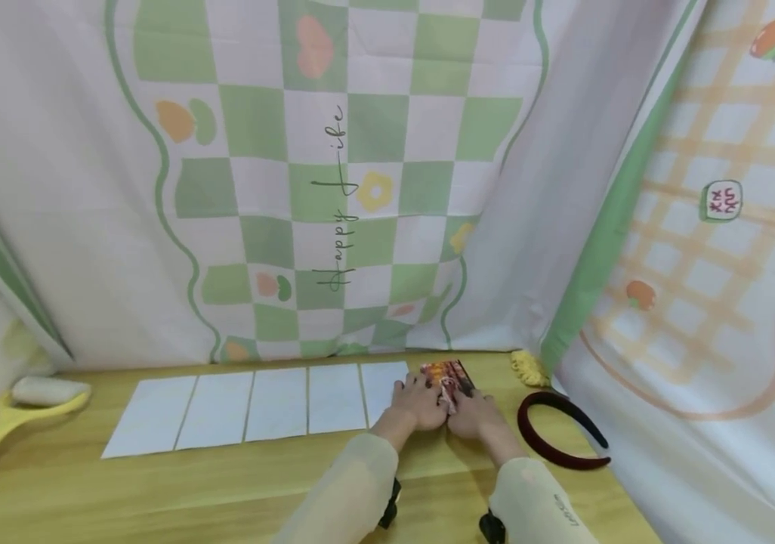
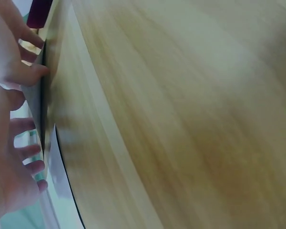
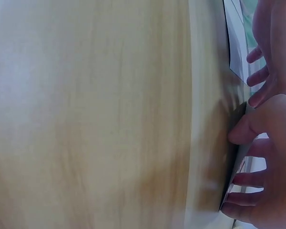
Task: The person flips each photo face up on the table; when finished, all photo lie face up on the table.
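Note:
A picture card with a colourful red and orange print lies at the right end of a row of white sheets. My left hand rests on the card's left part with fingers extended and spread. At its near right part, my right hand holds the card, fingers over the top and the thumb at the near edge. The two hands are close together, thumbs toward each other. Much of the card's print is hidden beneath them. From the right wrist, the card shows as a thin dark edge under the fingers.
A dark red headband lies right of my right hand. Behind it sits a yellow fuzzy item by the curtain. A yellow lint roller with a white roll is at the table's far left. Patterned curtains hang along the back and sides.

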The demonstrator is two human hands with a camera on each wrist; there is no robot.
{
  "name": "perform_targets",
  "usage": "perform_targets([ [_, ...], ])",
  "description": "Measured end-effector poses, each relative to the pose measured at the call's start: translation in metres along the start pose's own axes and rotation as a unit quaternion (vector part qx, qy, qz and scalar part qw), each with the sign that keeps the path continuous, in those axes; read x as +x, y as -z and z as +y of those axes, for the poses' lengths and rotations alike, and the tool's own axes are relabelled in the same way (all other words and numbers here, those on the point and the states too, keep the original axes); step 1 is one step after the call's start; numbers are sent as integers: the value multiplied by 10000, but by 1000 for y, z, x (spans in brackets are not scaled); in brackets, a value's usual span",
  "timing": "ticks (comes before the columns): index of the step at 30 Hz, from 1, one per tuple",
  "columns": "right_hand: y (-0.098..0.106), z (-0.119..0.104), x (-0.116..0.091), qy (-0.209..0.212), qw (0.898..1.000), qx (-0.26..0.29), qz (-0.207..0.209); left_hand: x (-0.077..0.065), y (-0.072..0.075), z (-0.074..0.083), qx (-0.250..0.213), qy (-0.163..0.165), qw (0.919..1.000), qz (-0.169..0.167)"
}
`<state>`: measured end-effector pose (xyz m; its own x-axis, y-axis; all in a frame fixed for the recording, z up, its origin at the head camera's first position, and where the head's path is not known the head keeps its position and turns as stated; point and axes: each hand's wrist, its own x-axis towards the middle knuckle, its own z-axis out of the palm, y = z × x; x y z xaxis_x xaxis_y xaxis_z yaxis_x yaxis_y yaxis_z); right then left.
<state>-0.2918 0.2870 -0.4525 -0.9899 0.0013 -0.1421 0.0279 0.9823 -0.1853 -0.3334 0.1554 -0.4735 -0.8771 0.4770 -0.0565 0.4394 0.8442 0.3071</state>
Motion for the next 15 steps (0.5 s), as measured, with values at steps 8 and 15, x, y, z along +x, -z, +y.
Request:
perform_targets([
  [8, 2, 1, -2, 37, 9999, 163, 2, 5, -9, -4, 208, -53, 9998, -45],
  [15, 1, -1, 0, -270, 9988, 399, -51, 6, -10, -6, 520, -72, 9986, -111],
])
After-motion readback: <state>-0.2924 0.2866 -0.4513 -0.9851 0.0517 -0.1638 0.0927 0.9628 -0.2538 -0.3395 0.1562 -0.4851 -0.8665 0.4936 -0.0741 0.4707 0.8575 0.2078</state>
